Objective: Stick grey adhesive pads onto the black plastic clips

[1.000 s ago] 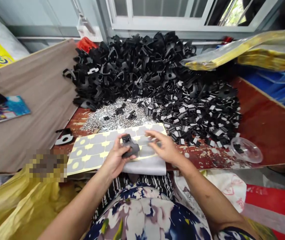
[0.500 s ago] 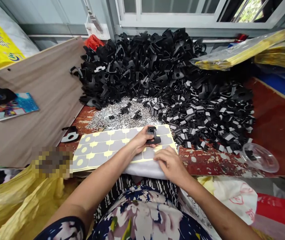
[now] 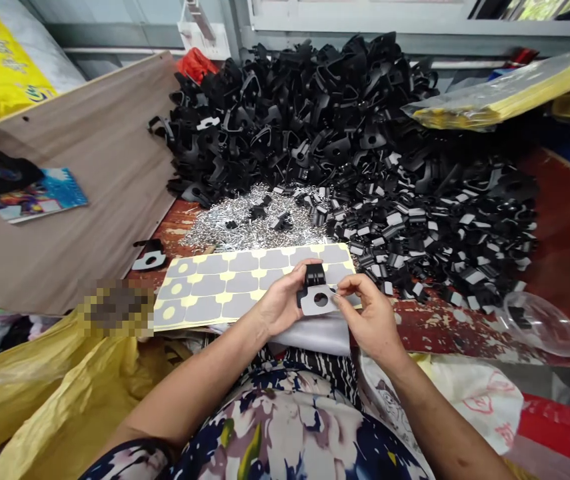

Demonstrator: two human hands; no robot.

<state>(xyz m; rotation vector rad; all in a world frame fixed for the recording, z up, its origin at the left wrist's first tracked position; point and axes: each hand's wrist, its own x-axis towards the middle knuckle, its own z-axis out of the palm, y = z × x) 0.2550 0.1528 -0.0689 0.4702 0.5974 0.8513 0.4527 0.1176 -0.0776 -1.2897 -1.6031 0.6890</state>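
Clip [image 3: 315,275], held above the right part of a sticker sheet [image 3: 209,285] at the front of a worn red table [image 3: 405,327]. The left hand [image 3: 283,303] is clamped on the clip's left side, its fingers partly hidden behind, so that the piece projects to the right of this grip. Thumb and forefinger of the right hand [image 3: 372,320] lie close together at the clip's right end; whether they pinch it or merely touch it cannot be told. The clip is black, with a narrow block at the top; below, a broader flat gray face [image 3: 311,307], pierced by a round hole, is turned toward the viewer.
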